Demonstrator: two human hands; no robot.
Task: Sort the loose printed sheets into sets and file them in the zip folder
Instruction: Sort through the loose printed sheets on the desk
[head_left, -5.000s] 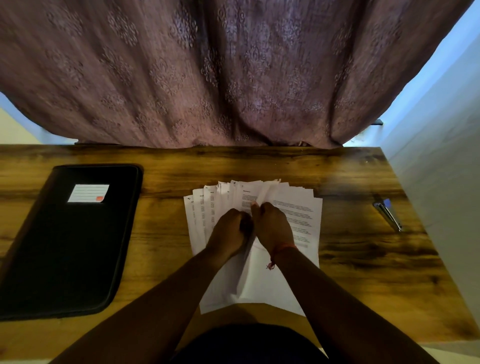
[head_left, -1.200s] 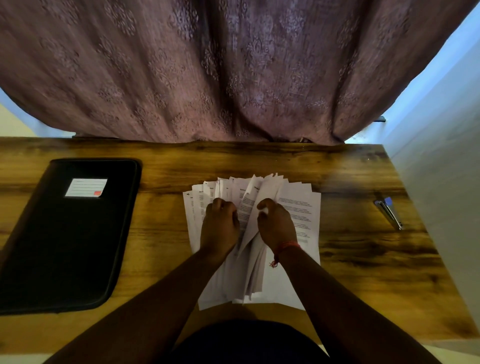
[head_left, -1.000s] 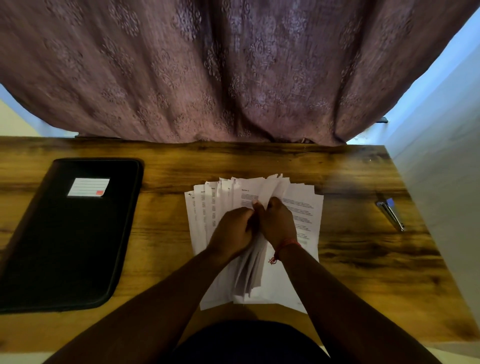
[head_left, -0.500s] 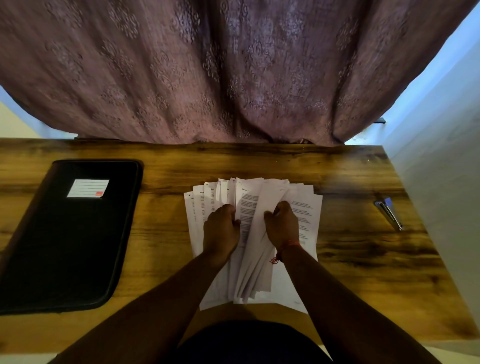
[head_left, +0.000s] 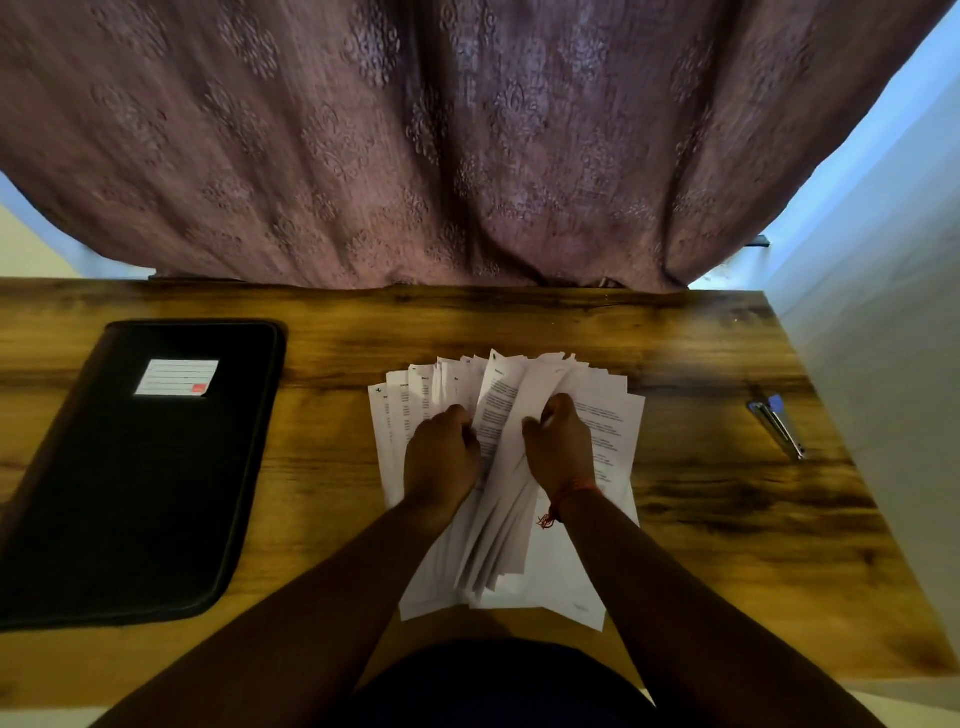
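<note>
Paperwork everywhere: fanned white printed sheets (head_left: 608, 415) lie mid-way across the wooden table (head_left: 701, 519). Left hand (head_left: 441, 457) curls over the left part, maybe pinching some, hard to tell. Right hand (head_left: 561, 447) grips a lifted bunch. Black zip folder (head_left: 130, 493) lies shut, well left; metal stapler (head_left: 776, 423) far right.

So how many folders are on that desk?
1: the black zip folder lies closed at the desk's left side, apart from the fanned printed sheets that both hands hold. None other shows.
</note>
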